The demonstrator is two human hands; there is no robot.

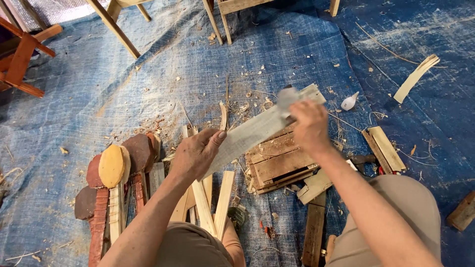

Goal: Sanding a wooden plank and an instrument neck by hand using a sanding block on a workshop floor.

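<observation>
My left hand (197,153) grips the near end of a long flat pale wooden slat (257,129) that slants up to the right. My right hand (309,126) presses a small grey piece, likely sandpaper (286,96), on the slat's far part; it is blurred. Under the slat lies a small slatted wooden board (279,163) on the blue tarp.
Several paddle-shaped wooden pieces (113,168), red-brown and yellow, lie at left with loose pale strips (222,198). Offcuts (383,146), shavings and a bent strip (414,76) lie at right. Wooden furniture legs (116,27) stand at the top. My knees are at the bottom.
</observation>
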